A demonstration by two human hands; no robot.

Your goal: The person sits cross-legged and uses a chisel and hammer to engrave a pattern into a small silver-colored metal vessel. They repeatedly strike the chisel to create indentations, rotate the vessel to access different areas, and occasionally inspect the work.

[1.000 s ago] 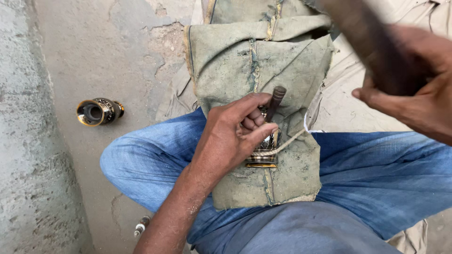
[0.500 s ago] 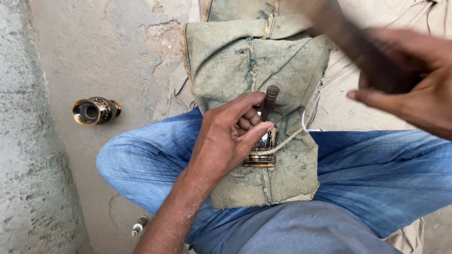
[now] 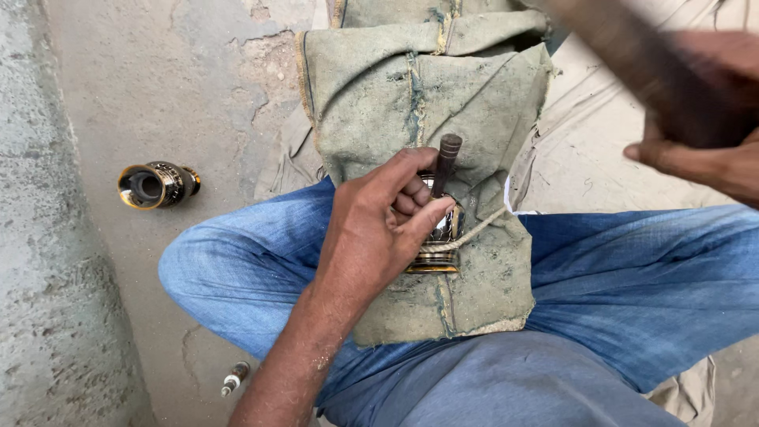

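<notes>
Head view, workpiece: a small shiny metal piece (image 3: pixel 436 245) with a brass-coloured rim sits on the padded cloth (image 3: pixel 411 103) laid over the person's lap, at the picture's centre.
Head view, left hand: the left hand (image 3: pixel 379 229) curls around the metal piece and pinches a dark punch (image 3: pixel 445 162) upright against it, thumb pressed to fingers.
Head view, right hand: the right hand (image 3: pixel 704 134), at 2 o'clock, is wrapped shut on a dark handle (image 3: pixel 609 39), blurred.
Handling: the piece looks hard, heavy for its bulk, smooth and likely slippery; the safest hold is probably around its body, below the rim.
Surroundings: a second brass piece (image 3: pixel 154 186) lies on the floor at 9 o'clock, well apart.
Hidden: most of the workpiece is under the fingers; the handle's head is cut off.
</notes>
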